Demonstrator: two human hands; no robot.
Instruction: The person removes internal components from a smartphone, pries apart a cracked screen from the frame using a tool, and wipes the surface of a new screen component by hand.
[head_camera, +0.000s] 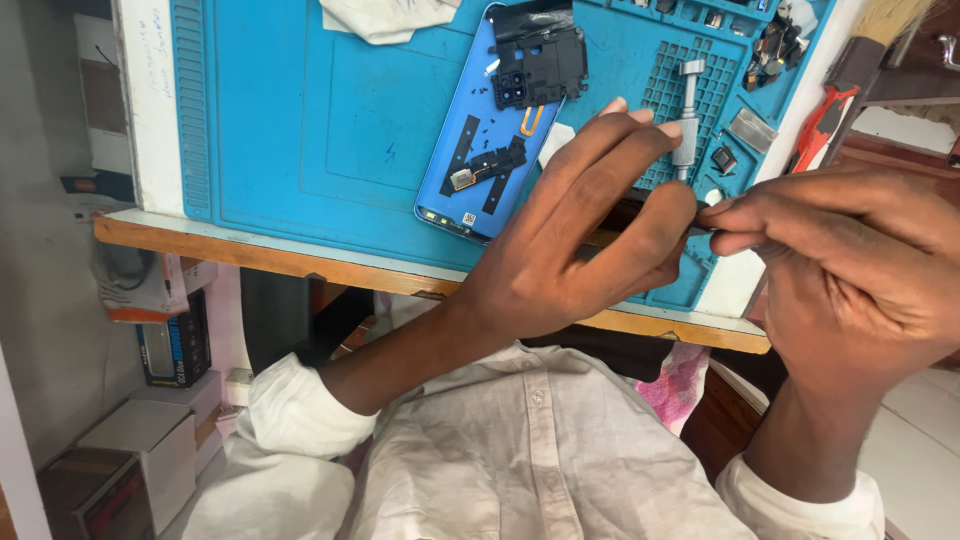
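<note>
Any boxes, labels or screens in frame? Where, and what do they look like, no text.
White box: lower left under the table edge, white with an orange band.
Black box: just below it, upright, dark with light print.
Plain boxes: bottom left, stacked, white and brown.
Sticker: small white square on the blue phone shell.
Screens: none visible.

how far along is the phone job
Done: the blue phone shell lies opened on the blue mat, with a black cover plate and loose screws resting on it. In hand: the left hand and right hand pinch a small dark part, mostly hidden. Left: everything is still apart.
</note>
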